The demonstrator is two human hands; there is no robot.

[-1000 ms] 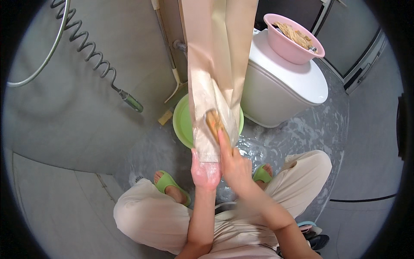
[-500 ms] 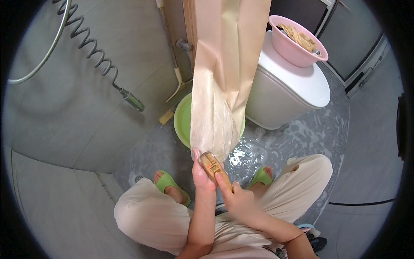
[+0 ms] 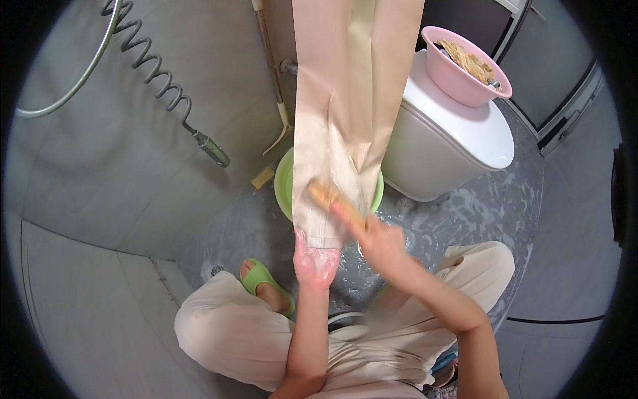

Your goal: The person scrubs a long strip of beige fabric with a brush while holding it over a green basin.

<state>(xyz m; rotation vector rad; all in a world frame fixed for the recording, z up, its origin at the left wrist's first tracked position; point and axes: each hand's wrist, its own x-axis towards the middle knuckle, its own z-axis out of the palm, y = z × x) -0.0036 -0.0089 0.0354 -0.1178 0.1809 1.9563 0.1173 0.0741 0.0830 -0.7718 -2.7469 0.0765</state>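
Observation:
A long beige satiny cloth hangs down in front of me, its lower part creased and wet-looking. My left hand, with whitish suds on it, is closed on the cloth's bottom end and pulls it toward me; part of its fingers is hidden by the cloth. In my right hand is a wooden scrub brush, blurred by motion. The brush lies against the cloth above my left hand, its bristles out of sight. Behind the cloth, a light green basin stands on the floor, largely covered.
A white toilet stands at the right, with a pink basin of tan cloth on its lid. At the left hang a coiled hose and sprayer. A long-handled squeegee leans near a yellowish block. Suds wet the grey floor.
The brush in my right hand has moved up and away from my left palm onto the cloth. My left hand has turned, now showing suds. The view has shifted slightly.

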